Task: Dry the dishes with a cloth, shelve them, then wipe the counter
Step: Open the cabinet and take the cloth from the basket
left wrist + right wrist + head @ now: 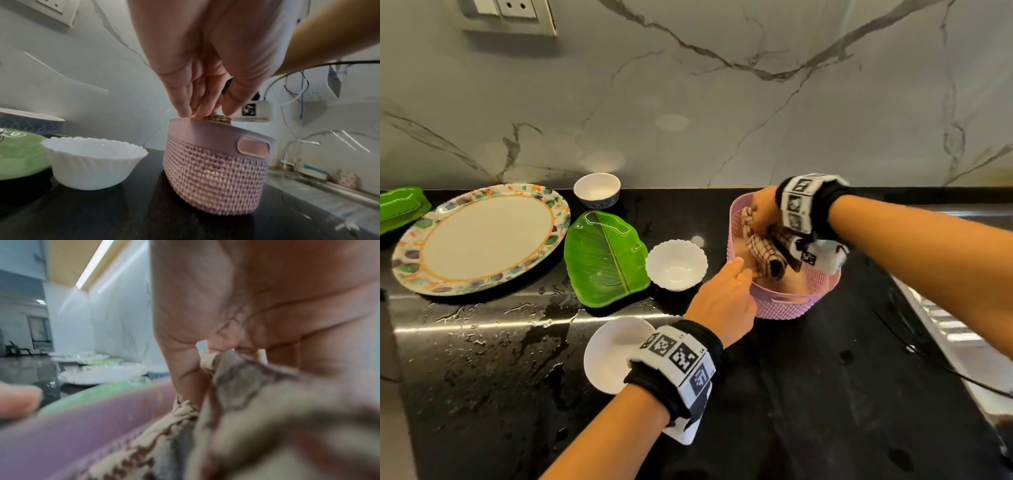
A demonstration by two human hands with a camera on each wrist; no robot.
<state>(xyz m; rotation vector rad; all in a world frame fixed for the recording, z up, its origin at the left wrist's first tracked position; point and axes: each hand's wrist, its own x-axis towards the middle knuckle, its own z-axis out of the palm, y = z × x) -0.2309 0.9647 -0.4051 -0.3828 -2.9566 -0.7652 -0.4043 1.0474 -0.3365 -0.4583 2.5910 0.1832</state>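
Observation:
A pink mesh basket [784, 301] stands on the black counter [808, 394]. A brown-checked cloth [765, 255] lies bunched inside it. My right hand [760, 214] reaches down into the basket and grips the top of the cloth [246, 402]. My left hand [738, 272] holds the basket's near-left rim [205, 128] between fingertips and thumb. Left of the basket lie a white scalloped bowl [676, 265], a green leaf plate [604, 257], a large plate with a coloured rim [482, 240], a small bowl [597, 190] and a white dish [609, 353] partly hidden under my left wrist.
Water streaks and puddles [517, 329] cover the left half of the counter. A steel sink [962, 318] with a tap [287, 154] borders the counter on the right. A second green dish [399, 205] sits at the far left. The marble wall [722, 102] rises behind.

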